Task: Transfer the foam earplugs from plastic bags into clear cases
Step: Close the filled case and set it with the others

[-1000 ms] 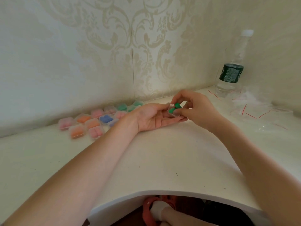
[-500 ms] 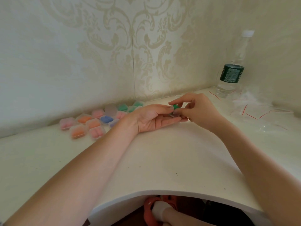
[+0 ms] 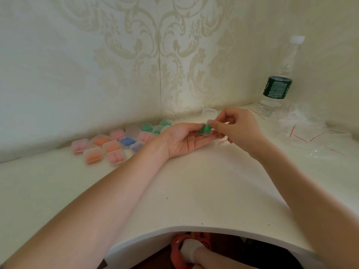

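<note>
Left grip [image 3: 186,138] round green-plugged case [image 3: 206,131] — right grip [image 3: 236,127] pinching lid.

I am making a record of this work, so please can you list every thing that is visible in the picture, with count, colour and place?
green earplugs: two, green, in the clear case held between the hands
clear case: one, open, lid raised, on the left fingers
filled cases: about a dozen, pink, orange, blue, purple, green, by the wall at left
water bottle: one, clear, dark green label, right back corner
plastic bags: a loose pile, clear with red strips, at right; count cannot be told
table: one, white
left hand: palm up, holds the case
right hand: pinches at the case
</note>
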`<state>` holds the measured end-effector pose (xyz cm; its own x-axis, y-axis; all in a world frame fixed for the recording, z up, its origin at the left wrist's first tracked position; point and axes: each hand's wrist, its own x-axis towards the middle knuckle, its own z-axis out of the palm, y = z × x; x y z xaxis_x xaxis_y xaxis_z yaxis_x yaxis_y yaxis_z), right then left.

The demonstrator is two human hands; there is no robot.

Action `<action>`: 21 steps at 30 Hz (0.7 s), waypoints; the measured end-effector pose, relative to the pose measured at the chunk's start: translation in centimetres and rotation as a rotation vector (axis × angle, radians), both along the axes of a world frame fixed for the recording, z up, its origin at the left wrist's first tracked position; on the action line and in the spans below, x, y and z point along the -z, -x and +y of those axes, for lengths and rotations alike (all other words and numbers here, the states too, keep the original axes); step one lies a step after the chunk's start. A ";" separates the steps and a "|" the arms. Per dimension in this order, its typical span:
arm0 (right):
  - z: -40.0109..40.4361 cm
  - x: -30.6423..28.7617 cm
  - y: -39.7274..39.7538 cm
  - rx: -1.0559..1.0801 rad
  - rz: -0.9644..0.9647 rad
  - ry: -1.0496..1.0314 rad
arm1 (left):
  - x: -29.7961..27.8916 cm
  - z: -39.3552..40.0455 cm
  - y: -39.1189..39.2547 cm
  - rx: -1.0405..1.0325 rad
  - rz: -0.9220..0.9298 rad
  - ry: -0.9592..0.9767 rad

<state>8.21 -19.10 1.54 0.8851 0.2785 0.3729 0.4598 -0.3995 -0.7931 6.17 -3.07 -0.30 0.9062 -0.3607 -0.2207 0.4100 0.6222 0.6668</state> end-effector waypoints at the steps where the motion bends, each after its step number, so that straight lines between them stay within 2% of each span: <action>1: 0.1 0.1 0.0 0.008 -0.022 0.034 | 0.0 -0.1 0.0 -0.009 0.000 -0.004; 6: 0.2 0.1 0.0 0.074 -0.071 0.056 | 0.0 -0.2 0.1 -0.012 0.000 -0.013; 11: 0.4 0.8 -0.4 0.043 -0.067 0.124 | -0.1 -0.3 0.2 -0.023 -0.022 -0.050; 14: 0.4 1.0 -0.6 0.070 -0.120 0.063 | -0.2 -0.2 0.3 -0.029 -0.013 -0.035; 17: 0.2 0.7 -1.0 0.092 -0.044 -0.079 | -0.2 -0.2 0.2 -0.036 0.021 0.020; 21: 0.2 0.4 -0.9 0.030 0.034 -0.016 | -0.2 -0.2 0.0 -0.034 0.014 0.024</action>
<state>9.15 -18.92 1.14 0.9052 0.2460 0.3465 0.4204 -0.3994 -0.8147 6.21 -3.24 -0.08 0.9150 -0.3350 -0.2250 0.3975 0.6520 0.6457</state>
